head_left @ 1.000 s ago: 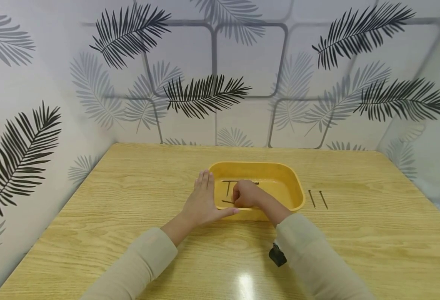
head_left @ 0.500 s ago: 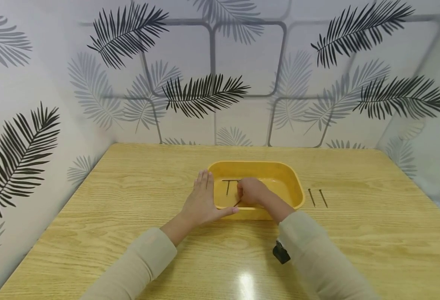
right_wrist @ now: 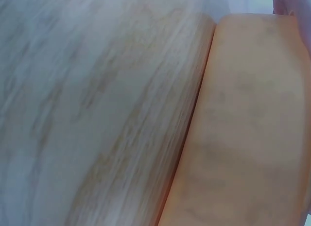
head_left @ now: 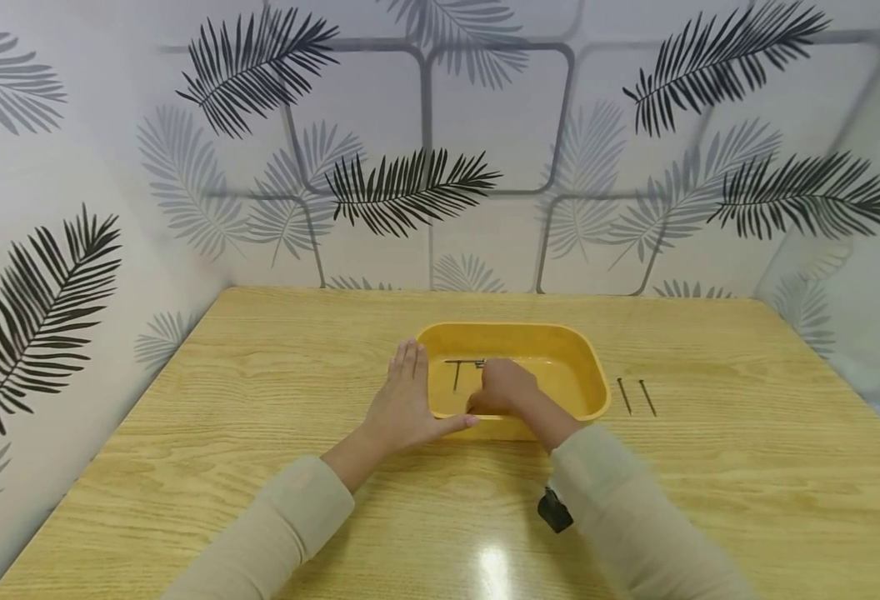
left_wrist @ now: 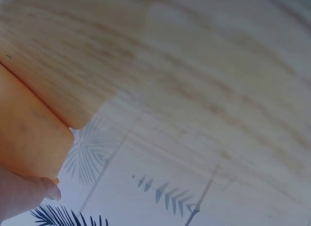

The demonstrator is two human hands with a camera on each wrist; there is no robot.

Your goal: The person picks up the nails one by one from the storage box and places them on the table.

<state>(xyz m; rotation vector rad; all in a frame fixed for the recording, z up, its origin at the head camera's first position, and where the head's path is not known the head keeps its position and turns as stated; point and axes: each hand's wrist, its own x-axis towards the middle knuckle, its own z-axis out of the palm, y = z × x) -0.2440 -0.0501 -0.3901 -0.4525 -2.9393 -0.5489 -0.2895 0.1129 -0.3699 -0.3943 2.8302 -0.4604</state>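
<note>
The left hand (head_left: 401, 410), fingers straight, is rested against the left end of the yellow tray (head_left: 503, 337), where loose nails (head_left: 457, 377) are seen and one mostly hidden nail (head_left: 471, 408) is pinched by the right hand (head_left: 506, 387), two outer nails (head_left: 625, 397) being noted beyond.

Bright, even light here, and a white glare (head_left: 494, 571) flares on the wooden tabletop (head_left: 410, 521), well below the left hand (head_left: 404, 408) and right hand (head_left: 507, 387)! Soft shadow hugs the right sleeve (head_left: 635, 517); both wrist views run dimmer, hazy, wood grain smeared.

Pale leaf-print walls (head_left: 496, 125) around a wood-grain table (head_left: 260, 375) with a bright light reflection (head_left: 493, 571).
</note>
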